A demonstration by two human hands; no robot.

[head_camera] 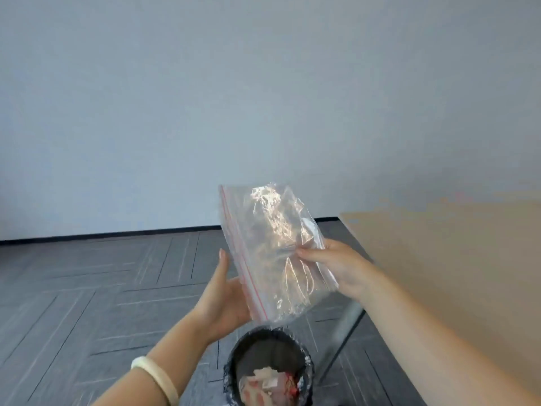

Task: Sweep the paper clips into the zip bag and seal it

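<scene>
A clear zip bag with a red seal line along its left edge is held up in the air above the floor. My right hand pinches the bag's right side between thumb and fingers. My left hand is open, palm up, with its fingers straight beside and under the bag's sealed edge. The bag is crumpled and shiny. No paper clips are visible in the bag or on the table.
A black waste bin with a liner and paper scraps stands on the grey tiled floor below the bag. A light wooden table with a metal leg fills the right side. A pale wall is behind.
</scene>
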